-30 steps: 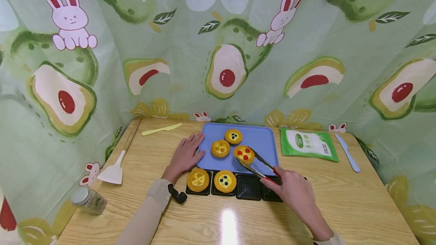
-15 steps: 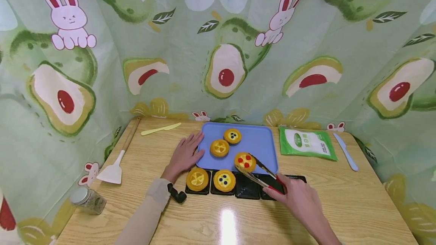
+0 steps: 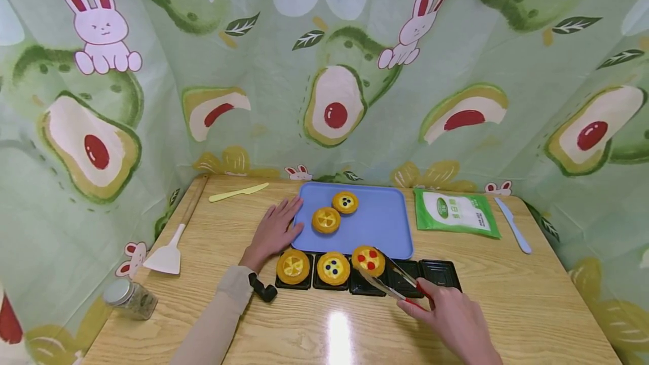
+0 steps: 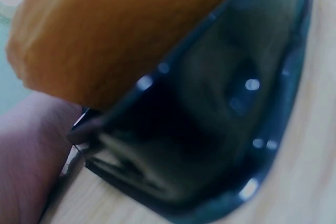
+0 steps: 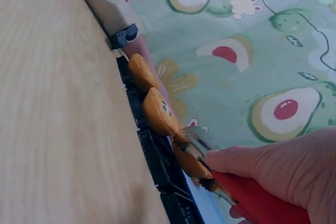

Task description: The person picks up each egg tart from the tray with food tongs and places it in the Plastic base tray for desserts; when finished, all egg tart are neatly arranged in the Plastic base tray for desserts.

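My right hand point(image 3: 451, 317) grips red-handled tongs point(image 3: 387, 289), whose tips clasp an egg tart with red berries point(image 3: 368, 261) over the third cup of a black plastic tray point(image 3: 440, 272). An orange-slice tart point(image 3: 293, 267) and a blueberry tart point(image 3: 333, 268) sit in the first two cups. With fingers straight, my left hand point(image 3: 274, 231) rests at the left edge of a blue tray point(image 3: 382, 218). Another orange-slice tart point(image 3: 325, 220) and a blueberry tart point(image 3: 345, 202) lie on it. In the right wrist view, the tongs' red handle point(image 5: 257, 198) is in my hand.
A white spatula point(image 3: 166, 257) and a spice jar point(image 3: 130, 298) are at the left. A yellow knife point(image 3: 238, 192) lies at the back. To the right of the blue tray are a green packet point(image 3: 456, 213) and a blue knife point(image 3: 513, 225). A printed curtain hangs behind.
The right hand has carried the red-berry tart in the tongs toward the front, from the blue tray to above the black tray's third cup. My left hand has stayed in place.
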Action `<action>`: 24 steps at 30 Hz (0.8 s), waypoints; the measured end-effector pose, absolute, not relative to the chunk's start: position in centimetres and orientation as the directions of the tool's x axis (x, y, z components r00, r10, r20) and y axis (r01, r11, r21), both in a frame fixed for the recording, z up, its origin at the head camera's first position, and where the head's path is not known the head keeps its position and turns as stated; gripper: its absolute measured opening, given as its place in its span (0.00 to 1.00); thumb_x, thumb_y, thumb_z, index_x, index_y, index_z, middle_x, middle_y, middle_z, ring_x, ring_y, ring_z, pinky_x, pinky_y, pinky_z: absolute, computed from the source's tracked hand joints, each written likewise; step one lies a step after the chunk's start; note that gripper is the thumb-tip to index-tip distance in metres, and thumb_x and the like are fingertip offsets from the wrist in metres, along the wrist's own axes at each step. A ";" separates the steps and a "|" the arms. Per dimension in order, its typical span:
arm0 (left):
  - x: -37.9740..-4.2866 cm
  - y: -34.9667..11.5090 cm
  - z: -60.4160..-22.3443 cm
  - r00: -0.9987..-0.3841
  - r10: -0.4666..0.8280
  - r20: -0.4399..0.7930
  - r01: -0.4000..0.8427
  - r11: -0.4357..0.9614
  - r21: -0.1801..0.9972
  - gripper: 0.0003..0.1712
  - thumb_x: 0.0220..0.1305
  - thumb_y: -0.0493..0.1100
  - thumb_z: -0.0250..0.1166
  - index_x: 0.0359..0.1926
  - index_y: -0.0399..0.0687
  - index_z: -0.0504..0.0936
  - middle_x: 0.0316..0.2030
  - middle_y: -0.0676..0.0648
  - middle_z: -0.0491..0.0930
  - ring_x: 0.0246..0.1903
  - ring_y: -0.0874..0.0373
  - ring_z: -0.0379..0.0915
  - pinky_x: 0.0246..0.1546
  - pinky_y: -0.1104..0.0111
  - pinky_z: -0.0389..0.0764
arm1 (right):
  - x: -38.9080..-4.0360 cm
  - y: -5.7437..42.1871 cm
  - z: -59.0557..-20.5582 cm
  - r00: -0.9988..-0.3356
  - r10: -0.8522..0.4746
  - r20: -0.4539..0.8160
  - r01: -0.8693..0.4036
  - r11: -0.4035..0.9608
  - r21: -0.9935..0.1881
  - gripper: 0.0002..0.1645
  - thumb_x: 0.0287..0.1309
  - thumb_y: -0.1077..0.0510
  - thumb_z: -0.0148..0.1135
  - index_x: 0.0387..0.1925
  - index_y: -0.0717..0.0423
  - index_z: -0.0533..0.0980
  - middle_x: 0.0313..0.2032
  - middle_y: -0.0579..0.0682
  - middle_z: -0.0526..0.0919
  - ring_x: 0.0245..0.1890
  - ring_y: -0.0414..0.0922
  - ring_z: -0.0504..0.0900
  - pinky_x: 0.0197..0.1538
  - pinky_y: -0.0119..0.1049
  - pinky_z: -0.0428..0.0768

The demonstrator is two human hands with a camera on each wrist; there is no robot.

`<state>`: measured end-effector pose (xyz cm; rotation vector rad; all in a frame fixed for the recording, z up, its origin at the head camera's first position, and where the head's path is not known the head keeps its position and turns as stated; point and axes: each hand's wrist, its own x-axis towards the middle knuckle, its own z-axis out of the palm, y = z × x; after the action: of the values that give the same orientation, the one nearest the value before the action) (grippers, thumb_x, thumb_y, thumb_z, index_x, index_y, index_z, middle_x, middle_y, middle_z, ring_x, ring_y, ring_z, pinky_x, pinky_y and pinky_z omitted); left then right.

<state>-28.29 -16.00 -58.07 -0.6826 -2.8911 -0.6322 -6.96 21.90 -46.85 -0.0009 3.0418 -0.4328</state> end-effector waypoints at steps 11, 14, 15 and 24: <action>-28.3 -16.1 -58.1 -0.893 0.403 0.199 0.449 0.813 0.371 0.41 0.78 0.64 0.50 0.84 0.57 0.55 0.82 0.53 0.53 0.81 0.46 0.47 0.79 0.45 0.47 | -5.8 21.9 -47.7 -0.995 0.005 -0.099 0.033 0.960 -0.279 0.38 0.52 0.28 0.73 0.52 0.52 0.86 0.16 0.41 0.61 0.17 0.40 0.61 0.22 0.35 0.53; -28.3 -16.1 -58.1 -0.894 0.401 0.197 0.447 0.814 0.371 0.41 0.78 0.64 0.50 0.84 0.57 0.55 0.82 0.54 0.52 0.81 0.46 0.47 0.79 0.45 0.47 | -5.7 21.9 -48.0 -0.996 -0.002 -0.084 0.021 0.962 -0.272 0.39 0.52 0.28 0.73 0.52 0.53 0.86 0.16 0.41 0.59 0.17 0.40 0.59 0.23 0.35 0.52; -28.2 -16.1 -58.0 -0.894 0.402 0.198 0.448 0.812 0.374 0.41 0.78 0.63 0.50 0.84 0.57 0.55 0.82 0.54 0.53 0.81 0.46 0.47 0.79 0.45 0.47 | -5.7 21.9 -48.0 -0.997 -0.003 -0.079 0.018 0.963 -0.270 0.39 0.52 0.28 0.73 0.52 0.53 0.86 0.16 0.41 0.59 0.17 0.40 0.59 0.23 0.35 0.52; -28.3 -16.0 -58.0 -0.896 0.404 0.185 0.445 0.814 0.375 0.41 0.78 0.64 0.49 0.84 0.58 0.53 0.82 0.54 0.51 0.82 0.47 0.45 0.79 0.45 0.46 | -5.7 21.9 -48.2 -0.997 0.006 -0.074 0.027 0.959 -0.283 0.37 0.50 0.29 0.75 0.49 0.52 0.86 0.16 0.41 0.60 0.17 0.40 0.60 0.22 0.35 0.52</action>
<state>-28.27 -15.97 -57.98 -0.6802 -2.8993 -0.6350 -5.70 21.89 -48.21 0.0256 3.0374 -0.4397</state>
